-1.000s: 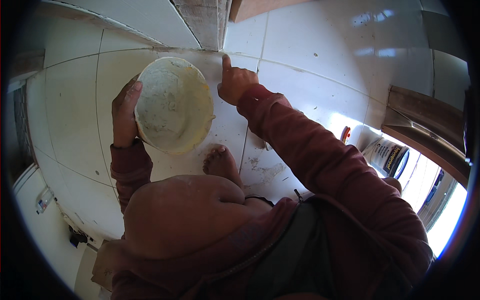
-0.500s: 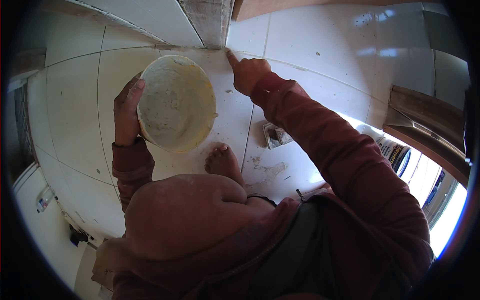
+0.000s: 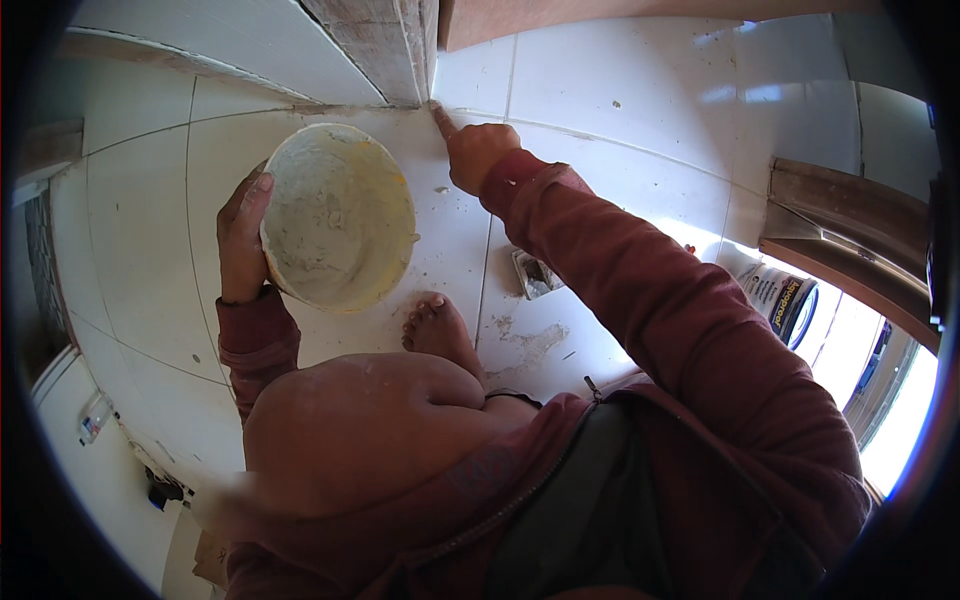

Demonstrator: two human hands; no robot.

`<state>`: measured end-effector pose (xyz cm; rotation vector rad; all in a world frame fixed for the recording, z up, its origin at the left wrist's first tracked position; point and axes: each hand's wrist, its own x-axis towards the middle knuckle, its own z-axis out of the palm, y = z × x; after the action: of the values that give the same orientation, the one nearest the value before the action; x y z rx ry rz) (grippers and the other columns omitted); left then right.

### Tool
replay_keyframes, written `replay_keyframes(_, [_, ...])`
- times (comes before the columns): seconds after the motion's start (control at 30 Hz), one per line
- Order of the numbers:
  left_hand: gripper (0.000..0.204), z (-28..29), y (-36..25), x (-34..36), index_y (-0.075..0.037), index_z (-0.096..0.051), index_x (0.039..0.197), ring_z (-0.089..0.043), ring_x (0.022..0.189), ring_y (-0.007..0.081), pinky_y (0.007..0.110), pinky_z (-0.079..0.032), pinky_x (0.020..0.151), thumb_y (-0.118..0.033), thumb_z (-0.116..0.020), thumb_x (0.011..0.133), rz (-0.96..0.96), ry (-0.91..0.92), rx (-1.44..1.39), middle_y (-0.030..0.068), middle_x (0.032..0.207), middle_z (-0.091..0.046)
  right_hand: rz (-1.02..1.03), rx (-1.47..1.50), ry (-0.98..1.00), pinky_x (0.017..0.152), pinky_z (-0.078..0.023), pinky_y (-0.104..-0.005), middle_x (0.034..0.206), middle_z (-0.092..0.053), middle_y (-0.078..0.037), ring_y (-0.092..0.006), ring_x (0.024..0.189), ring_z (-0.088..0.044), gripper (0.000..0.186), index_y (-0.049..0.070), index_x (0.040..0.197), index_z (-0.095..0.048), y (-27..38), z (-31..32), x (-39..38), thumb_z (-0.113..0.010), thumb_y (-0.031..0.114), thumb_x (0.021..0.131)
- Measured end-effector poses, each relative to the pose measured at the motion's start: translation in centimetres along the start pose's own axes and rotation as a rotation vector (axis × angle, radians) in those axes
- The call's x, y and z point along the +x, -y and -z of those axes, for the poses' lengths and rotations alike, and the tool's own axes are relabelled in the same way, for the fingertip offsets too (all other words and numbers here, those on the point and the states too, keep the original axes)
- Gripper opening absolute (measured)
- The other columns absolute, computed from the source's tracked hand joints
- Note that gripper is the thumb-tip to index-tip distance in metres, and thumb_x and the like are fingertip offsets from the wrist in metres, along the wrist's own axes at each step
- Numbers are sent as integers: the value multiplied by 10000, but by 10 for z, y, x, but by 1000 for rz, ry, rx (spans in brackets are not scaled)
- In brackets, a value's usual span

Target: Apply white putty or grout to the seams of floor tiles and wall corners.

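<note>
My left hand [image 3: 243,235] grips the left side of a pale round bucket [image 3: 402,225], thumb over the rim and fingers behind. Whitish paste [image 3: 320,225] coats its inside; the bucket tilts so that I look into it. To the right, my right hand [image 3: 482,155] stretches out its index finger, while the other fingers curl in. That fingertip touches the foot of a worn wooden post [image 3: 395,55], where it meets the tiled floor [image 3: 610,160]. Nothing shows in the right hand, though its palm is hidden.
Below my right forearm lies a small shallow tray [image 3: 535,280], partly covered by the sleeve. My bare foot [image 3: 440,325] rests near the bucket. At the right are a labelled can [image 3: 785,302] and a wooden frame [image 3: 850,205]. Crumbs and a dried smear [image 3: 530,345] mark the tiles.
The whole view has shifted a little, so most things sit slightly further left. My left hand still grips the bucket, and my right fingertip stays at the foot of the post.
</note>
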<state>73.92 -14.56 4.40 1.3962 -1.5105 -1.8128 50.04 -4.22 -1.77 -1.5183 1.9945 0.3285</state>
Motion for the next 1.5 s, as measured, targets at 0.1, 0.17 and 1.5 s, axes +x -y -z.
replay_keyframes(0.1, [422,-5,2,1,60,-556,1089,-562,863,176,289,-444,767,-287,-488,859,-70,-9,20,106,971,-605,-48,42,29,662,-490,-389,814,-647,-124,-255,742,-638,711,18,1390,-144,13,-2,-2,-497,158,789])
replay_keyframes(0.17, [422,-5,-1,-1,54,-547,1091,-561,865,168,283,-441,767,-298,-465,873,-46,14,20,99,979,-596,-49,42,26,662,-492,-387,813,-650,-126,-255,739,-639,734,12,1392,-120,14,-5,-4,-508,165,788])
replay_keyframes(1.5, [366,-9,2,2,32,-572,1006,-556,809,144,272,-438,749,-299,-511,864,-153,-5,161,70,898,-591,-468,465,-387,822,-461,-427,950,-613,-201,-368,900,-582,653,167,1367,-264,-85,-8,-62,-477,127,751])
